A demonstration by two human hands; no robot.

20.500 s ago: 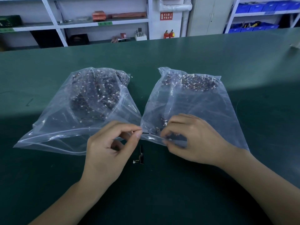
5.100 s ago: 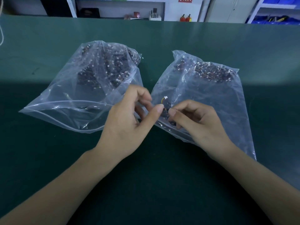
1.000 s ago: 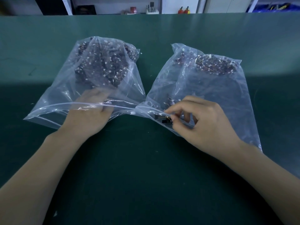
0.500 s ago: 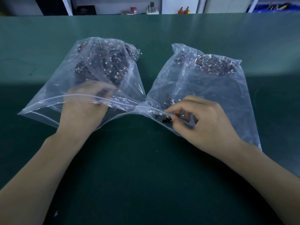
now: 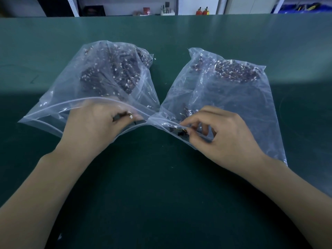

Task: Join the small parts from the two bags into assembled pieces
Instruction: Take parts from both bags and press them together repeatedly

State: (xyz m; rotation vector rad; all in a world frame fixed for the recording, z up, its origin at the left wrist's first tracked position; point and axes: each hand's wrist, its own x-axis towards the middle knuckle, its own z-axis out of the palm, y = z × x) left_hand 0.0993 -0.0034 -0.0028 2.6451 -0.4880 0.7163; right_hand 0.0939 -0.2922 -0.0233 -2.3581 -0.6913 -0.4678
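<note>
Two clear plastic bags lie side by side on the green table, each holding a heap of small dark wired parts. My left hand (image 5: pixel 93 128) is at the mouth of the left bag (image 5: pixel 75 90), partly under the plastic, and its fingers pinch a small dark part with a white connector (image 5: pixel 125 115). My right hand (image 5: pixel 221 135) rests on the near corner of the right bag (image 5: pixel 242 105). Its thumb and forefinger pinch a small black part with yellow wire (image 5: pixel 182 132) at that bag's mouth.
The green table (image 5: pixel 161 194) stretches wide around the bags. Beyond its far edge stand shelves with small items, two red bottles (image 5: pixel 202 11) and blue bins (image 5: pixel 305 8). A few tiny white specks lie on the table near the bags.
My left hand, reaching deep into the left bag a second ago, has drawn back to the bag's mouth with a small part in its fingers. My right hand has stayed in place.
</note>
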